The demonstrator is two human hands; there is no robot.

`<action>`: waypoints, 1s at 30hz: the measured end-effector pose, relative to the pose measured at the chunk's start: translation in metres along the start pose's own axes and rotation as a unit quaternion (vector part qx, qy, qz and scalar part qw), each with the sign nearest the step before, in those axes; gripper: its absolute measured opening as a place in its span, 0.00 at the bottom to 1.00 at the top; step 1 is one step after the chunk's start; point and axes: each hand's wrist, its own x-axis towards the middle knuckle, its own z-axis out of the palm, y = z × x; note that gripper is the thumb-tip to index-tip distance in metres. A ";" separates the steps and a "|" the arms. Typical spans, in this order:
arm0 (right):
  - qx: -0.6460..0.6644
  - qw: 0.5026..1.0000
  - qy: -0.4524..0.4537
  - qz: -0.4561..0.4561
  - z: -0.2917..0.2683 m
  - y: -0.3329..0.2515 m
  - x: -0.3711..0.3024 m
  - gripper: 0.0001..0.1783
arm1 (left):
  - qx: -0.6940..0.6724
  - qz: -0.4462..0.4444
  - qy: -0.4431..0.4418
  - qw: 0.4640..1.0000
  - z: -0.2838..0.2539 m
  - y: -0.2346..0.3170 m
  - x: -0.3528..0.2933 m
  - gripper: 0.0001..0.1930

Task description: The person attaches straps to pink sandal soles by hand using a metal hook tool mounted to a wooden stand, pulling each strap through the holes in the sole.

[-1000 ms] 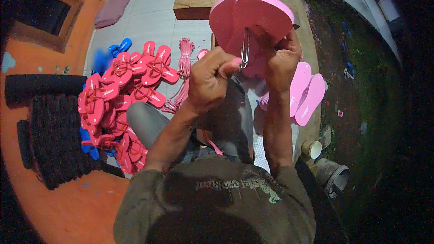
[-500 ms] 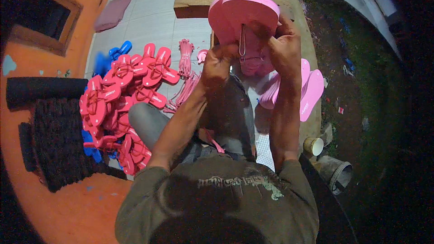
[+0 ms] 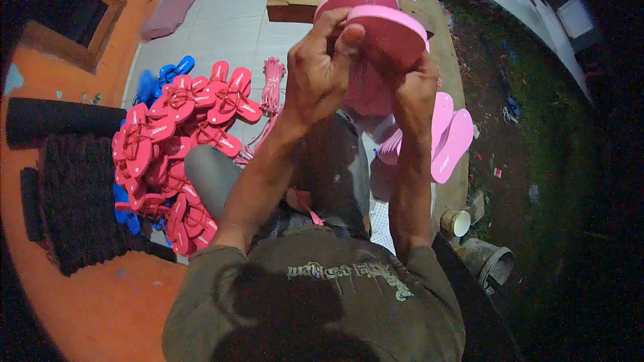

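A pair of pink flip-flop soles (image 3: 389,35) is held up in front of me, one partly behind the other. My left hand (image 3: 322,67) closes round the left edge of the soles, its thumb near the front one. Round the lower right side, my right hand (image 3: 414,94) grips the same pair; its fingertips are partly hidden behind the foam. Any strap or tool between the hands is hidden or too dark to make out.
Finished red flip-flops (image 3: 151,141) pile at left, with blue flip-flops (image 3: 176,72) behind. Bundled pink straps (image 3: 272,86) lie beside them. Pale pink soles (image 3: 453,146) stack at right. A wooden beam (image 3: 288,0) lies ahead; a white bucket (image 3: 496,267) sits at lower right.
The soles have tilted and separated somewhat. My left hand has moved up onto their upper left edge. The thin metal loop seen at the sole earlier is out of sight.
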 end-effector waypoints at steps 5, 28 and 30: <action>-0.198 0.968 0.069 -0.136 0.003 0.005 -0.029 0.15 | 0.018 -0.018 -0.004 1.000 -0.010 0.012 -0.018 0.15; 0.083 0.962 0.077 0.247 0.033 0.049 -0.127 0.16 | 0.455 -0.052 -0.307 0.834 -0.048 0.008 -0.140 0.13; 0.045 0.968 0.043 0.244 0.030 0.047 -0.128 0.15 | 0.430 -0.074 -0.344 0.832 -0.047 0.002 -0.141 0.12</action>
